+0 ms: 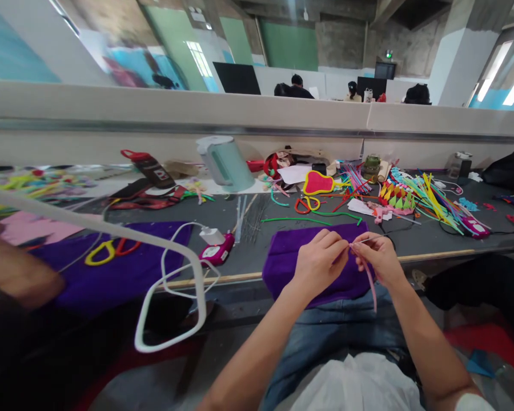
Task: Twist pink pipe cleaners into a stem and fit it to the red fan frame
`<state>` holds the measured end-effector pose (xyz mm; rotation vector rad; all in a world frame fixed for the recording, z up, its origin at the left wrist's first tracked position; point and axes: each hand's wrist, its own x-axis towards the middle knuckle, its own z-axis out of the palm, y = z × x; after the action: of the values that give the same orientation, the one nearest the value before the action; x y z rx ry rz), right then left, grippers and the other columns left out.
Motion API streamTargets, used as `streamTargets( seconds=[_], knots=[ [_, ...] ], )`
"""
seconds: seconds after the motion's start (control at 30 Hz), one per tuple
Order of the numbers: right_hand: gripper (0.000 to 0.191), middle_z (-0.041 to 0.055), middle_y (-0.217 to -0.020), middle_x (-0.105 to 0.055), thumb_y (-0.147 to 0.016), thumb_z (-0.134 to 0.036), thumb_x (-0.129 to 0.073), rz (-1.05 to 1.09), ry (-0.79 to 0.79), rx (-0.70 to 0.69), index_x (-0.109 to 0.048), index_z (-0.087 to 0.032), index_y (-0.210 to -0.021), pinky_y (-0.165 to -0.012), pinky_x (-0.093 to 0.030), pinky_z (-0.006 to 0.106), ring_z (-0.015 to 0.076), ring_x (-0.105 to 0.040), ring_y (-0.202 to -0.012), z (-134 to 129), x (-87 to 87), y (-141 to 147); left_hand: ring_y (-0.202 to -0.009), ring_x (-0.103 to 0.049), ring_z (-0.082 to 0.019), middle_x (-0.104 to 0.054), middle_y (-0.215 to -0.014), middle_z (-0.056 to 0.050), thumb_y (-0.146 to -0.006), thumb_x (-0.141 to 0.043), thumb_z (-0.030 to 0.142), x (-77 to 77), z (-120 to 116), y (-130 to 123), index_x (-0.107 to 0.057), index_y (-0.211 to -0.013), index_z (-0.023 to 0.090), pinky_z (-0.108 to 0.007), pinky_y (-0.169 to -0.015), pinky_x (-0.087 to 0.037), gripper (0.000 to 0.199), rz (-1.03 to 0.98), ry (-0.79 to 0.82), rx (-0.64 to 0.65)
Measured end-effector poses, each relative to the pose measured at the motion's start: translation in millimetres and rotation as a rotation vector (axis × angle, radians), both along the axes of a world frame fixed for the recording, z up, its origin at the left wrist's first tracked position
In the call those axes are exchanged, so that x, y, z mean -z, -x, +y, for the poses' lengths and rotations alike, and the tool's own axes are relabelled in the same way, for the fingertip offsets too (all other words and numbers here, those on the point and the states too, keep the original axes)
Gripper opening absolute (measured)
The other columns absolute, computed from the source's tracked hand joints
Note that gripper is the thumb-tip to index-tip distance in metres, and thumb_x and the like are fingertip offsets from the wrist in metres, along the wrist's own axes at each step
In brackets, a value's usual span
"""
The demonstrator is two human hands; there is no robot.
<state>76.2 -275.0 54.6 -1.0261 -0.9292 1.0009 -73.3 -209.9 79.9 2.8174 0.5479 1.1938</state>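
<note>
A thin pink pipe cleaner [372,288] hangs down from between my two hands, over the front edge of the table. My left hand [321,257] is closed in a pinch at its upper end. Close beside it, my right hand [377,257] pinches the same pipe cleaner with thumb and forefinger. A thin pale length also shows at the right fingertips, too small to make out. Both hands are above a purple cloth [278,257], which lies partly on the table and partly over my lap.
Green pipe cleaners [297,220], orange-and-yellow scissors [307,205] and thin wires [257,217] lie beyond the cloth. A pipe cleaner bundle [439,197] is at right. Leftward are a magenta power box [218,249], a light-blue kettle [229,162], a white lamp frame [201,297] and another person's arm [17,268].
</note>
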Motion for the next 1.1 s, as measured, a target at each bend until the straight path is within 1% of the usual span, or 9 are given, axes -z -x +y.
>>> streamTargets(
  seconds=[0.1,0.17,0.33,0.47,0.63,0.87,0.93,1.03,1.1],
  knots=[
    [0.02,-0.0034,-0.059,-0.06,-0.07,-0.034,-0.072,0.006,-0.018,-0.002,-0.064,-0.016,-0.074,-0.033,-0.026,0.016,0.0038,-0.037,-0.036,14.9,0.5,-3.1,-0.075,-0.051,-0.016,-0.063,-0.079,-0.004,-0.088,-0.046,0.017,1.4,12.3,-4.8,-0.063,-0.078,0.018,-0.026,-0.062,-0.039,0.02,0.039,-0.03,-0.006],
    [0.019,-0.0031,-0.059,-0.061,-0.07,-0.033,-0.071,-0.023,-0.021,0.008,-0.065,-0.016,-0.075,-0.034,-0.024,0.016,0.0035,-0.035,-0.038,25.2,0.2,-5.6,-0.075,-0.051,-0.016,-0.063,-0.079,-0.005,-0.088,-0.046,0.017,3.8,22.8,-8.2,-0.063,-0.08,0.018,-0.027,-0.063,-0.04,0.019,0.023,0.001,0.011],
    [0.015,-0.0005,-0.067,-0.064,-0.071,-0.031,-0.069,-0.134,-0.069,0.067,-0.066,-0.017,-0.075,-0.052,-0.042,0.021,0.0103,-0.054,-0.056,56.8,-3.5,-11.9,-0.074,-0.053,-0.016,-0.06,-0.075,-0.004,-0.086,-0.049,0.019,10.2,53.7,-19.1,-0.063,-0.079,0.018,-0.028,-0.068,-0.042,0.015,-0.169,0.236,0.096],
    [0.012,0.0003,-0.069,-0.063,-0.074,-0.029,-0.064,-0.267,-0.122,0.088,-0.066,-0.017,-0.075,-0.061,-0.045,0.024,0.013,-0.057,-0.063,89.4,-10.0,-15.5,-0.068,-0.054,-0.014,-0.058,-0.068,-0.002,-0.083,-0.055,0.023,7.8,83.1,-27.0,-0.064,-0.071,0.017,-0.026,-0.063,-0.041,0.016,-0.332,0.563,0.167],
    [0.011,-0.0003,-0.064,-0.06,-0.076,-0.027,-0.06,-0.415,-0.13,0.108,-0.064,-0.017,-0.074,-0.052,-0.041,0.022,0.0117,-0.052,-0.056,131.7,-15.9,-16.8,-0.055,-0.049,-0.011,-0.053,-0.059,0.001,-0.073,-0.063,0.027,4.7,126.0,-29.2,-0.064,-0.062,0.015,-0.022,-0.052,-0.041,0.016,-0.475,1.157,0.275],
    [0.012,0.0021,-0.071,-0.063,-0.077,-0.026,-0.058,-0.489,-0.181,0.056,-0.063,-0.017,-0.071,-0.055,-0.045,0.022,0.0129,-0.056,-0.063,187.0,-7.7,-21.7,-0.041,-0.043,-0.006,-0.051,-0.049,0.002,-0.06,-0.068,0.023,21.9,190.4,-34.3,-0.06,-0.059,0.013,-0.017,-0.037,-0.033,0.013,-0.481,1.901,0.413],
    [0.013,0.0019,-0.069,-0.062,-0.076,-0.027,-0.059,-0.461,-0.15,0.07,-0.063,-0.017,-0.07,-0.054,-0.045,0.022,0.0126,-0.055,-0.061,200.6,-1.3,-24.8,-0.042,-0.045,-0.006,-0.053,-0.051,0.002,-0.06,-0.07,0.025,28.9,205.5,-37.5,-0.06,-0.061,0.012,-0.016,-0.038,-0.034,0.016,-0.458,1.958,0.433],
    [0.011,0.0005,-0.066,-0.061,-0.074,-0.028,-0.063,-0.341,-0.087,0.128,-0.064,-0.017,-0.072,-0.052,-0.043,0.021,0.0117,-0.053,-0.059,216.6,14.9,-29.8,-0.052,-0.052,-0.009,-0.061,-0.063,-0.003,-0.065,-0.073,0.032,43.3,222.6,-40.0,-0.064,-0.068,0.012,-0.018,-0.045,-0.042,0.022,-0.404,1.814,0.437],
    [0.013,-0.0018,-0.061,-0.057,-0.072,-0.03,-0.066,-0.177,-0.024,0.156,-0.064,-0.017,-0.072,-0.045,-0.037,0.019,0.0091,-0.047,-0.051,224.0,29.2,-32.2,-0.06,-0.056,-0.012,-0.063,-0.071,-0.005,-0.071,-0.069,0.038,56.6,230.2,-39.8,-0.066,-0.075,0.011,-0.021,-0.049,-0.046,0.027,-0.378,1.702,0.391]
  ],
)
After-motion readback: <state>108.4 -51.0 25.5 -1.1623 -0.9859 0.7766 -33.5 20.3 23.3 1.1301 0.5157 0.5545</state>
